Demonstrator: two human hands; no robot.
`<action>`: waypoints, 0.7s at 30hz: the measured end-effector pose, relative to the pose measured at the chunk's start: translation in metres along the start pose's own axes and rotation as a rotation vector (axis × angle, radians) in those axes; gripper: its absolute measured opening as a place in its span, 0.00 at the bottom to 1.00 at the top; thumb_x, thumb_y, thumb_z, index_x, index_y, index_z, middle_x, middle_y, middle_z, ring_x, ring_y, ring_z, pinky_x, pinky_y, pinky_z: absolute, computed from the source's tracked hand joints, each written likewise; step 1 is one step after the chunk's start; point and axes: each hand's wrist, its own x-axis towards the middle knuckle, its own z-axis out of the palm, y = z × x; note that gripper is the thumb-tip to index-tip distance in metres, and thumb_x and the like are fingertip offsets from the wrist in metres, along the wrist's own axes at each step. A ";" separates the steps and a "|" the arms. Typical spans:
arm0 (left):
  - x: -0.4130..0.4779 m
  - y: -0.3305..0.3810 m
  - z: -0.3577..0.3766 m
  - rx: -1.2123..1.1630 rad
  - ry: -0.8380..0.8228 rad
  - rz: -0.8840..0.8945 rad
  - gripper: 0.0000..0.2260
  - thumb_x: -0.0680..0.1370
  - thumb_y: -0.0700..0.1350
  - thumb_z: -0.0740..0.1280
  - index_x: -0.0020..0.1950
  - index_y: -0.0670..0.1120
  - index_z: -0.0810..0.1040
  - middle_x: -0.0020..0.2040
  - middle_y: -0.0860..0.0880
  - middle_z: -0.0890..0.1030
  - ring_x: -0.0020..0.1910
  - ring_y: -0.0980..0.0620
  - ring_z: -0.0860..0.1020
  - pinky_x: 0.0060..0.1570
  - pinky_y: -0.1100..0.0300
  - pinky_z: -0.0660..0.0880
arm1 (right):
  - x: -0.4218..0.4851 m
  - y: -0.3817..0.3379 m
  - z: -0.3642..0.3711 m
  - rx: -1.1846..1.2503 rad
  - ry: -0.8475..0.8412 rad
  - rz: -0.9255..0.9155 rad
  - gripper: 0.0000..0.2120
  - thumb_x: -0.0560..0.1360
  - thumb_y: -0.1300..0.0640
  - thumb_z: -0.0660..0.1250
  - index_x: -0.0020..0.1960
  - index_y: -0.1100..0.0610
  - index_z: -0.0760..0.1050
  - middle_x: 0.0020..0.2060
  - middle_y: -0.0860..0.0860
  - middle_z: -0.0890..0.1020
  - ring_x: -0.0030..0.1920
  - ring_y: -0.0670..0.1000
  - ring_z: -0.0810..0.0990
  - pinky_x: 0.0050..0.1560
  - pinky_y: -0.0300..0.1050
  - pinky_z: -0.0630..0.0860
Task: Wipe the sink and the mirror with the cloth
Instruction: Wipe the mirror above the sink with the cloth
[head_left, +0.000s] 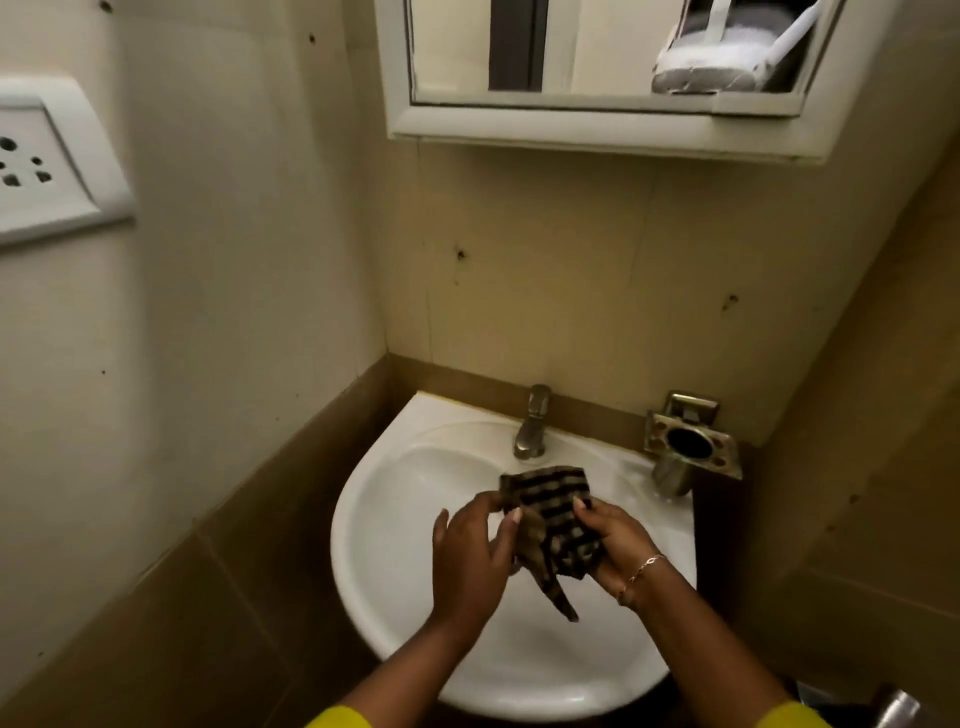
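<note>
Glossy white rounded sink (395, 525) is set in a beige tiled corner, with a white-framed mirror (597, 57) mounted above it and a metal tap (531, 423) plus a square brass holder (691, 449) at its back edge. Striped tan-and-black cloth (553, 525) is held over the basin, crumpled, long axis running from the tap toward the person, one loose end hanging down. It is pinched between left hand (470, 556) and right hand (618, 543), fingers closed on the fabric; a thin bracelet (641, 571) is worn on the right wrist.

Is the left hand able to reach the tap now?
Probably yes: the left hand is just before the tap, nothing between them, but its fingers hold the cloth.
</note>
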 end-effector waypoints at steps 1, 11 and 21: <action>0.003 0.006 -0.001 -0.062 0.011 -0.007 0.14 0.77 0.56 0.58 0.53 0.50 0.76 0.49 0.56 0.80 0.51 0.57 0.78 0.58 0.57 0.71 | -0.005 -0.009 0.004 -0.127 0.001 -0.043 0.11 0.80 0.61 0.55 0.48 0.59 0.76 0.46 0.58 0.82 0.47 0.56 0.80 0.44 0.49 0.76; 0.046 0.036 -0.029 -0.265 -0.125 -0.051 0.24 0.73 0.53 0.67 0.66 0.49 0.67 0.61 0.56 0.70 0.61 0.58 0.67 0.58 0.63 0.65 | -0.029 -0.108 0.031 -0.955 -0.092 -0.322 0.15 0.80 0.61 0.55 0.36 0.52 0.70 0.33 0.49 0.72 0.36 0.47 0.69 0.37 0.40 0.64; -0.005 0.088 0.005 -0.073 0.024 0.043 0.45 0.57 0.81 0.51 0.63 0.52 0.64 0.57 0.58 0.67 0.57 0.58 0.67 0.59 0.58 0.67 | -0.023 -0.139 0.051 -1.061 0.059 -0.351 0.18 0.80 0.59 0.56 0.30 0.56 0.66 0.25 0.50 0.64 0.26 0.47 0.61 0.29 0.42 0.56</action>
